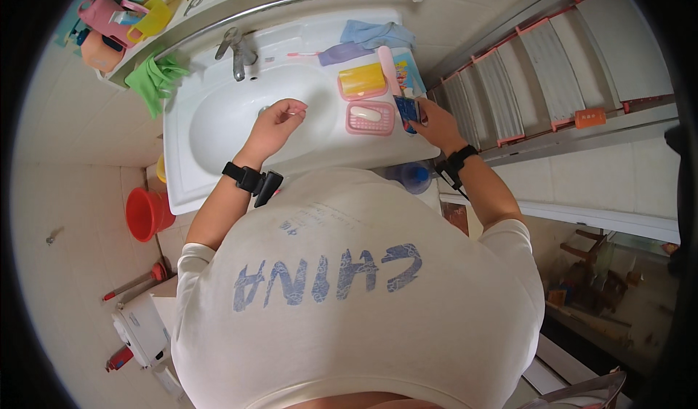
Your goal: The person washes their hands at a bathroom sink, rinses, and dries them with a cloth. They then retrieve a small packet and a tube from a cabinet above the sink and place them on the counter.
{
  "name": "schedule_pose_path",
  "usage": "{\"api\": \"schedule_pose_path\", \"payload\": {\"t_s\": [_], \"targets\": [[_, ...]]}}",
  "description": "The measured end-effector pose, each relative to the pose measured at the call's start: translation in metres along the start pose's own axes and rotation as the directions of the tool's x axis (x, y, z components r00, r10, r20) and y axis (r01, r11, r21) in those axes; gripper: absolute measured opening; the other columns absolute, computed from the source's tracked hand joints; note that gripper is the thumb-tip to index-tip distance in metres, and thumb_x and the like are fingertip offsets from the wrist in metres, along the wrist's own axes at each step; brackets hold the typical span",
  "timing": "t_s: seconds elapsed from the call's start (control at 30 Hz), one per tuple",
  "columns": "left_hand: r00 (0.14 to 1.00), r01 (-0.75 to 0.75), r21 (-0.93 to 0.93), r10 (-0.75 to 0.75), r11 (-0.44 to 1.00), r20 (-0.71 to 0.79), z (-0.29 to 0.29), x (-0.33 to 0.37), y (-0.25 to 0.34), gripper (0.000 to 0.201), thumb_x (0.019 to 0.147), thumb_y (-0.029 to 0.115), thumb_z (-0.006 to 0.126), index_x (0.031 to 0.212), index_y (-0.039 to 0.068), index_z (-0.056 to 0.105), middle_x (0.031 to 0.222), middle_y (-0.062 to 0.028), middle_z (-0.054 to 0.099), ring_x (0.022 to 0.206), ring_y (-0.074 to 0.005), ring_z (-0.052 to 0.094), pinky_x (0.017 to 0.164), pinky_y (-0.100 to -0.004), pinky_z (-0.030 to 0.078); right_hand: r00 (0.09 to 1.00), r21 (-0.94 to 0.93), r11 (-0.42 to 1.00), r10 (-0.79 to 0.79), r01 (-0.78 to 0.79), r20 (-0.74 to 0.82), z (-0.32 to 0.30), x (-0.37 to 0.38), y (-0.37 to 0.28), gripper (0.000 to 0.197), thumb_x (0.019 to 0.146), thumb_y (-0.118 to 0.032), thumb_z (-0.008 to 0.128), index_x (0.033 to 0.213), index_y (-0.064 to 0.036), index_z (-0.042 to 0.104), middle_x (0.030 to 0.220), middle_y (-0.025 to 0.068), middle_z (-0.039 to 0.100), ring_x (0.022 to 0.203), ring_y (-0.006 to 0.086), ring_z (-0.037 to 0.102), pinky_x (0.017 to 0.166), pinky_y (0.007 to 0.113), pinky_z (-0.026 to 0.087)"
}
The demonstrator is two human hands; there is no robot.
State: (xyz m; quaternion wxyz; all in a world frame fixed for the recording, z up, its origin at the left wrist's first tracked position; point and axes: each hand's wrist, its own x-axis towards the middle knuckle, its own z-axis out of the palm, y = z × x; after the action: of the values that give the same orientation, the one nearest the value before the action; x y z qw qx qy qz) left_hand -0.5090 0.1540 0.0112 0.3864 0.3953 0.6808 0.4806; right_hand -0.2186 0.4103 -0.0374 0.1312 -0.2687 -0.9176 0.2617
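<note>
Over the white sink basin [218, 129], my left hand [278, 123] hovers with its fingers curled together; nothing shows in them. My right hand [438, 127], at the right side of the counter, has its fingers closed on a small dark blue packet [406, 109] with coloured print. Part of that packet is hidden by the fingers. Just left of it lies a pink soap dish [350, 125] with a white bar of soap [366, 114]. Behind that, a yellow packet [362, 79] rests on another pink dish. A pink long-handled brush [388, 67] lies beside a light blue printed packet [411, 74].
A chrome faucet [238, 54] stands behind the basin. Purple [345, 53] and blue cloths [378, 34] lie at the counter's back; a green cloth [155, 82] hangs left. A red bucket [147, 214] is lower left. Folding door panels [502, 89] stand at right.
</note>
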Motion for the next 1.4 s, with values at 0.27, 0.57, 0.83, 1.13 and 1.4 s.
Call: {"api": "schedule_pose_path", "payload": {"t_s": [0.27,0.57,0.83,1.13,1.4], "targets": [[0.999,0.030,0.026,-0.029,0.999,-0.038,-0.005,-0.008,-0.004,0.020,0.091,0.011,0.056,0.109,0.001,0.059,0.099,-0.0022,0.062,0.092,-0.0105,0.057,0.087,-0.0254,0.045,0.998,0.219,0.975,0.028,-0.039,0.054,0.018,0.004,0.010,0.056,0.076,-0.012,0.072,0.127,-0.0086,0.050,0.112,0.0128,0.060,0.087,0.0258,0.063,0.077,0.034,0.051],[0.996,0.052,0.002,-0.052,0.999,-0.079,-0.008,-0.009,-0.007,0.019,0.091,0.010,0.056,0.108,0.002,0.060,0.098,-0.0018,0.061,0.092,-0.0106,0.057,0.087,-0.0253,0.045,0.978,0.235,0.966,-0.145,0.108,0.150,-0.008,-0.001,-0.017,0.065,0.077,-0.004,0.070,0.136,-0.0095,0.043,0.124,0.0126,0.054,0.088,0.0230,0.063,0.073,0.029,0.054],[0.997,0.035,-0.023,-0.036,0.999,-0.063,-0.004,-0.001,-0.002,0.018,0.091,0.010,0.056,0.107,0.002,0.060,0.098,-0.0010,0.061,0.091,-0.0102,0.056,0.087,-0.0249,0.045,0.996,0.381,0.922,-0.084,0.072,0.013,-0.039,0.024,0.003,0.067,0.076,-0.014,0.071,0.136,-0.0049,0.042,0.087,0.0144,0.063,0.069,0.0234,0.061,0.064,0.032,0.050],[0.999,-0.003,-0.071,0.000,0.998,-0.043,0.003,0.014,-0.013,0.016,0.091,0.006,0.057,0.105,0.001,0.060,0.095,0.0001,0.060,0.090,-0.0084,0.055,0.085,-0.0242,0.046,0.999,0.063,0.998,-0.029,0.031,-0.042,-0.038,0.111,0.047,0.062,0.075,-0.018,0.068,0.129,-0.0030,0.043,0.112,0.0258,0.059,0.104,0.0398,0.058,0.089,0.043,0.046],[0.989,0.008,-0.038,-0.013,0.999,-0.146,0.008,0.015,-0.009,0.016,0.090,0.006,0.058,0.105,0.001,0.060,0.095,-0.0011,0.062,0.088,-0.0094,0.058,0.082,-0.0239,0.047,0.970,0.093,0.991,0.078,-0.101,0.229,0.007,0.155,0.071,0.060,0.072,-0.024,0.070,0.123,0.0001,0.050,0.104,0.0254,0.062,0.100,0.0407,0.059,0.087,0.044,0.048]]}}
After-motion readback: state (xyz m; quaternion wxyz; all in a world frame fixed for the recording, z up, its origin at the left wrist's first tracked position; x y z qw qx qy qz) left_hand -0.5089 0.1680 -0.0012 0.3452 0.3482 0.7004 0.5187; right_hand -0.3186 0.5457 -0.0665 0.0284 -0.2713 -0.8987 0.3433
